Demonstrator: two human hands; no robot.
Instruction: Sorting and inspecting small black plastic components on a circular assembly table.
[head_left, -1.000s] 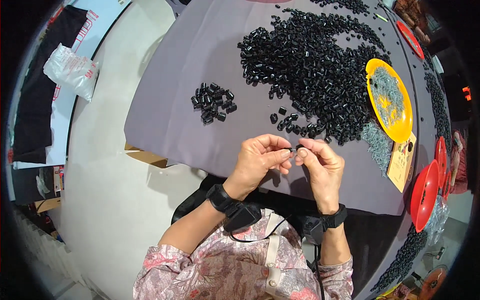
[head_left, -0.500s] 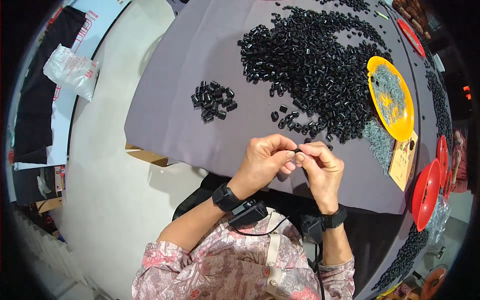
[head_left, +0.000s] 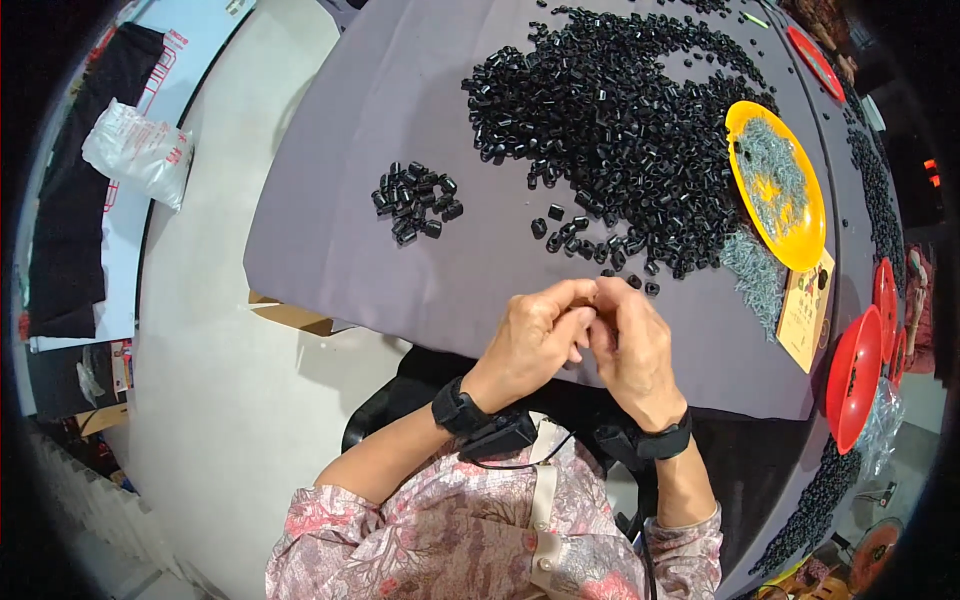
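Observation:
My left hand and my right hand meet over the near edge of the grey-covered table. Their fingertips are pinched together around a small black part, which the fingers almost fully hide. Both wrists wear black bands. Just beyond my hands lie a few stray black parts. Farther back spreads a large heap of small black parts. A separate small pile of the same black parts sits to the left of it.
An orange plate with small grey metal pieces stands at the right, and more grey pieces are spilled beside it. A tan card and red bowls line the right edge. A plastic bag lies far left.
My fingers have closed tighter together, so the small black part seen between the fingertips before is now covered. Both hands stay in the same place.

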